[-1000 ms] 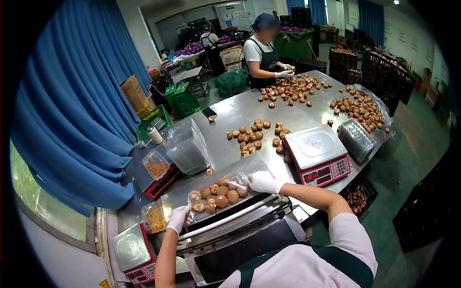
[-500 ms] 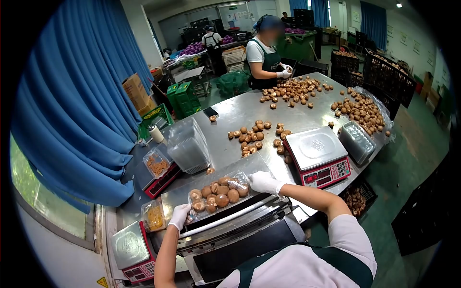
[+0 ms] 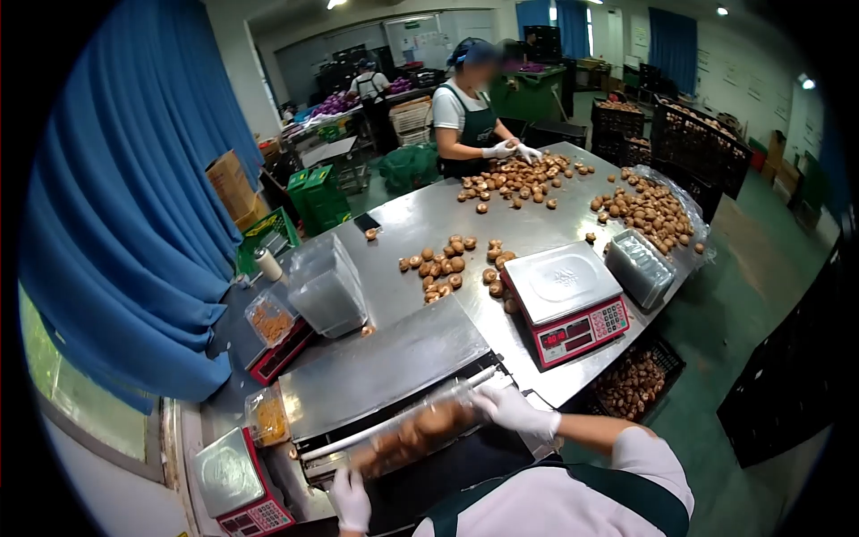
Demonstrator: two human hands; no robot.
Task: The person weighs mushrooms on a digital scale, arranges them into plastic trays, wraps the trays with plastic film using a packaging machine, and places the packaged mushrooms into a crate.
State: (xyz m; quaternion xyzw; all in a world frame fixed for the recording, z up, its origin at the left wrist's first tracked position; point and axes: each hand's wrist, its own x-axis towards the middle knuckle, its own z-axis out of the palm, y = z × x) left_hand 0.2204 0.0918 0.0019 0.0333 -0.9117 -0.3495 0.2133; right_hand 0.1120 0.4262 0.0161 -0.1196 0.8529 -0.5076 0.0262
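Note:
A clear-wrapped pack of brown mushrooms [image 3: 416, 436], smeared by motion, is tilted over the front of the wrapping machine, near its white roller bar [image 3: 327, 447]. My left hand [image 3: 351, 501], in a white glove, grips the pack's left end with fingers closed. At the right end, my gloved right hand [image 3: 514, 413] has its fingers closed on the pack. Beyond the bar lies the machine's bare metal plate [image 3: 385, 349].
Digital scales stand at right [image 3: 568, 304] and lower left [image 3: 234, 483]. Nearby are stacked clear trays [image 3: 327, 286], a pack of orange food [image 3: 268, 416] and loose mushrooms [image 3: 438, 268]. Across the table, a co-worker [image 3: 465, 116] handles mushrooms. A mushroom crate [image 3: 635, 385] sits below right.
Both my hands have drawn the mushroom pack from the metal plate toward my body, over the roller bar. The view has shifted slightly. The co-worker's hands have lowered to the mushroom pile.

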